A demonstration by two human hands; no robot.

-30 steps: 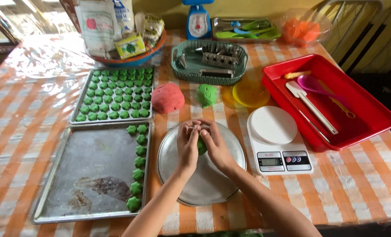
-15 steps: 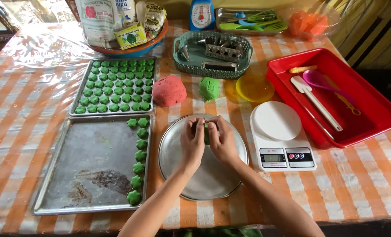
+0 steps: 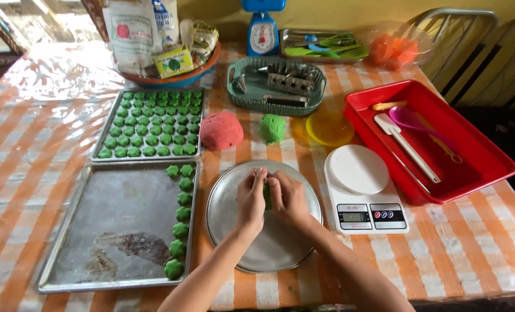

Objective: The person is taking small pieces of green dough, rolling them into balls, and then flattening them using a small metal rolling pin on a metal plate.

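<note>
My left hand (image 3: 250,199) and my right hand (image 3: 289,198) are pressed together over a round metal plate (image 3: 225,199). Between their fingers sits a small piece of green dough (image 3: 267,196), mostly hidden. Left of the plate lies a metal baking tray (image 3: 119,225) with a column of green flower-shaped dough pieces (image 3: 181,215) along its right side. Behind it a second tray (image 3: 150,124) is filled with several rows of the same green pieces. A pink dough lump (image 3: 221,130) and a green dough lump (image 3: 272,128) rest on the checked tablecloth behind the plate.
A white kitchen scale (image 3: 361,190) stands right of the plate, beside a red tray (image 3: 483,156) with a spatula and spoon. Further back are a yellow lid (image 3: 328,127), a teal basket of metal tools (image 3: 276,85), a bowl of packets (image 3: 159,46) and a blue scale (image 3: 262,29).
My hands have stayed together over the plate, working the green piece. The view has shifted slightly.
</note>
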